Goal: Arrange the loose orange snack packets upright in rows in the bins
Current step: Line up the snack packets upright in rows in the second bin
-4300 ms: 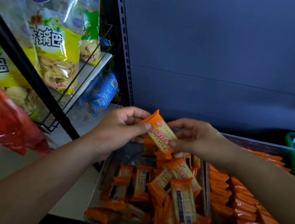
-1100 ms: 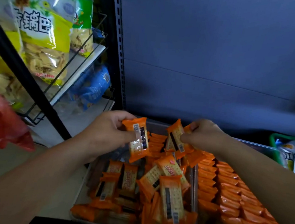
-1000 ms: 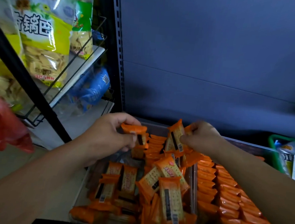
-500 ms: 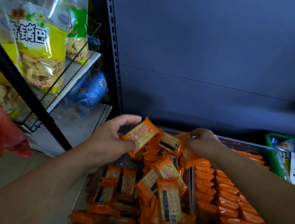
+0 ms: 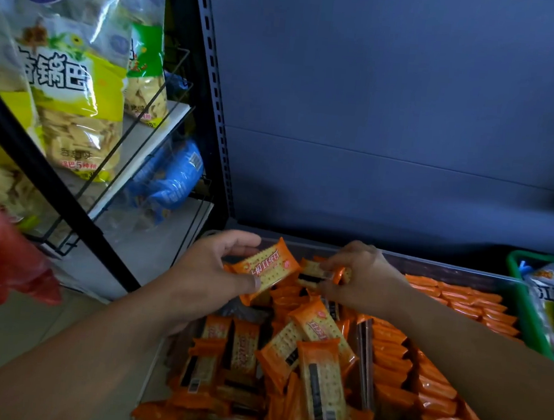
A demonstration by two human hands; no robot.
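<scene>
**Both hands busy over the left bin**

You've got one orange foil cracker packet [image 5: 265, 269] pinched in your left hand [image 5: 210, 271]. Your thumb is on its near edge and your fingers are curled over the far edge. The printed face is up and it's tilted, mid-frame above the back of the clear plastic left bin [image 5: 159, 362].

Your right hand [image 5: 363, 281] is just beside it, fingertips bunched and pinching a second orange packet [image 5: 317, 273] by its end (it's a bit blurry). I can't tell if the two packets touch.

Below your hands, the loose pile of orange packets [image 5: 289, 355] sits criss-cross in the left bin, some flat, some leaning. The clear right bin [image 5: 448, 269], lower right of the frame, holds rows of orange packets [image 5: 435, 374] standing on edge.

Other stuff:
- A green plastic basket [image 5: 527, 315] sits at the right edge.
- Big yellow-and-clear chip bags [image 5: 73, 108] stand on a wire shelf, upper left.
- A blue snack bag [image 5: 171, 180] lies under them.
- There's a blurred red bag [image 5: 3, 259] at the left edge.
</scene>
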